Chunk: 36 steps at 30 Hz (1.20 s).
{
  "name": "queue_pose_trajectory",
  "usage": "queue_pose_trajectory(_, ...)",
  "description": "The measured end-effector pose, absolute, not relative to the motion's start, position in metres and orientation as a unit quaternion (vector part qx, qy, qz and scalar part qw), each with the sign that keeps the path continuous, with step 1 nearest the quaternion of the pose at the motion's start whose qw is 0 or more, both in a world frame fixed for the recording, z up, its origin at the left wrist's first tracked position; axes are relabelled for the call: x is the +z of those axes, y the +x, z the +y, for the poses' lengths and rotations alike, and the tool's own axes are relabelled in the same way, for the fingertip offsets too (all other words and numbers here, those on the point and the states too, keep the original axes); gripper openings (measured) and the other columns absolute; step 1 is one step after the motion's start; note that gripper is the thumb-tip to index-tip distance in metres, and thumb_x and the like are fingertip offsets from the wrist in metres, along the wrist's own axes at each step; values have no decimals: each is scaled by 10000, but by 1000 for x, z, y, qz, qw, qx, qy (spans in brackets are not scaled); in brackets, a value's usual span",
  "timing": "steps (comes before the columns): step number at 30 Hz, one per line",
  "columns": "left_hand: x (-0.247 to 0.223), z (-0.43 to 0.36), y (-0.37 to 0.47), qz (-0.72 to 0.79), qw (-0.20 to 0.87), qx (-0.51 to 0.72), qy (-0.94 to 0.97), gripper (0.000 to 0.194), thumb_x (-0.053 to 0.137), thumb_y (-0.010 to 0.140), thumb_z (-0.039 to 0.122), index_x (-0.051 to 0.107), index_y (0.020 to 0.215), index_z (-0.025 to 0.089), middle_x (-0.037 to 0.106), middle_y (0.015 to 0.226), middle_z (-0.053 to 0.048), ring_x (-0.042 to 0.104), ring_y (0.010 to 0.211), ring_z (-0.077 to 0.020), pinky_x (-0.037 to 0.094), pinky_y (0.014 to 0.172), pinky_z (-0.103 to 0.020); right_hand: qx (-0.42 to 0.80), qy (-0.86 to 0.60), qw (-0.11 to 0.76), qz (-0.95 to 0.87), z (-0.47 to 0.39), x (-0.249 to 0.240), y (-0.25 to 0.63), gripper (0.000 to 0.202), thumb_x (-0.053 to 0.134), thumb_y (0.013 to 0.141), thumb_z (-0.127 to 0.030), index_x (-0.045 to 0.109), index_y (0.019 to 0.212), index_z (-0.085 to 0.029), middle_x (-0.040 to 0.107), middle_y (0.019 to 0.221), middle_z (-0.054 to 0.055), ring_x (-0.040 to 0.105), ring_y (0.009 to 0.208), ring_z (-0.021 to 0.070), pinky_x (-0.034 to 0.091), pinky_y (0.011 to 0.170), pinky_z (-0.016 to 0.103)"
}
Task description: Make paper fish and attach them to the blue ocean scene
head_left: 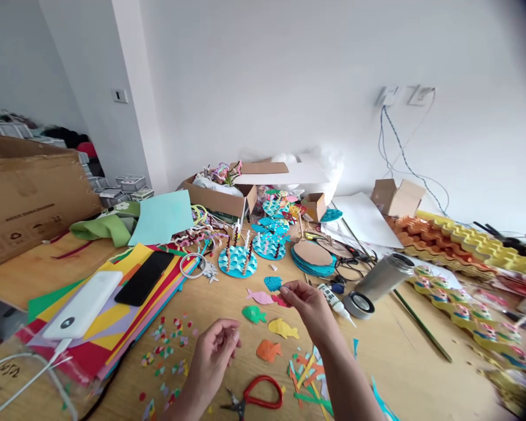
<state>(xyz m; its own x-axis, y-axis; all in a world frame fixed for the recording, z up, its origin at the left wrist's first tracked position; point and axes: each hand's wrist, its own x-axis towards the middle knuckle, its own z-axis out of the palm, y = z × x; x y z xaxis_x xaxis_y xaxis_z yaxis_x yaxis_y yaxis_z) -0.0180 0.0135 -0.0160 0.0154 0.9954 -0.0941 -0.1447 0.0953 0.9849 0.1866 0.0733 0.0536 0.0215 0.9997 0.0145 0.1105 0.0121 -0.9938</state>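
So both hands are bare and up over the middle of the frame. The right hand [304, 304] has thumb and index nearly together right by the blue fish [272, 284] and red cutout [279, 300], but can't tell if anything's pinched in there. The left hand [221, 345] has its fingers loosely curled, and can't make out anything in them either. Progress-wise, the blue fish already has dark dots, while the pink fish [259, 297], green fish [254, 314], yellow fish [283, 328] and orange fish [269, 351] are cut out but look pretty plain, so I'd guess decorating has barely started on those. Further up, the wavy blue base [238, 273] has its sticks standing, though I can't spot a fish on it. Red-handled cutters [263, 403] sit bottom center between the forearms, and the paper strips [307, 374] crowd the right one. The glue bottle [333, 299] is just beside the right wrist, with a steel flask [381, 279] and its lid [359, 304] beyond, kinda boxing in that side. Phone [144, 278] and power bank [82, 304] hog the colored sheets at left.
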Motion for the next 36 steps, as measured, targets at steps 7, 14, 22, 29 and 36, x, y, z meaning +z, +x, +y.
queue_pose_trajectory(7,-15,15,-18,491,558,511,431,439,672,690,519,636,886,128,618,633,-32,520,510,-111,385,433,-191,457,-529,481,-529,75,60,188,377,710,649,-530,640,699,-163,631,604,20,518,574,138,389,564,262)
queue_pose_trajectory(14,-12,14,-18,495,552,515,430,437,662,702,520,629,896,130,624,644,-31,521,516,-108,386,443,-190,430,-524,494,-545,99,65,190,393,699,629,-553,637,680,-168,626,607,25,506,560,143,392,554,274)
queue_pose_trajectory(22,-5,16,-17,500,554,509,430,455,665,685,541,632,900,140,639,652,-38,529,509,-108,394,436,-193,436,-534,485,-538,129,52,192,359,708,612,-509,639,662,-161,625,585,18,495,529,131,378,523,261)
queue_pose_trajectory(29,9,13,-12,506,557,486,445,471,641,708,532,619,964,138,655,702,-53,540,531,-112,399,446,-196,456,-528,486,-527,139,41,197,403,732,570,-541,633,638,-156,627,570,15,491,505,120,374,504,252)
queue_pose_trajectory(36,46,54,-23,491,495,527,486,375,638,726,410,609,975,132,678,758,-55,594,622,-138,479,575,-241,479,-518,496,-506,148,37,203,447,763,533,-559,647,674,-152,633,589,25,538,538,131,434,535,268)
